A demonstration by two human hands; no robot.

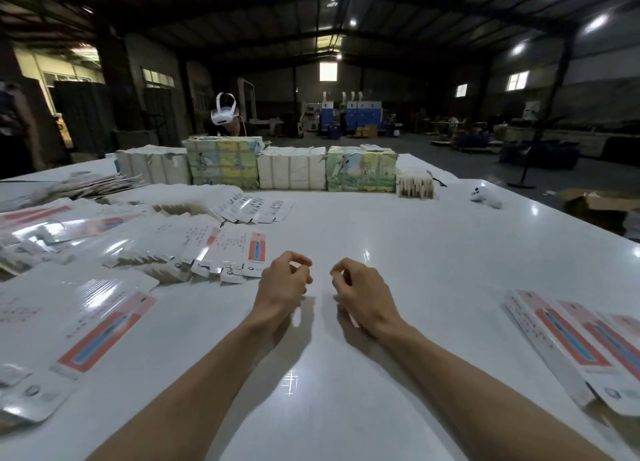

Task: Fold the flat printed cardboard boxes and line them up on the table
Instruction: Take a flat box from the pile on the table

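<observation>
Glossy white table (433,253), dim warehouse (415,90); flat boxes (235,249) left; left hand (282,282), right hand (365,289) loosely curled, empty.

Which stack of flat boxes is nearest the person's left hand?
The fanned row ending in a red-striped card, just beside the left hand; the others lie farther away.
</observation>
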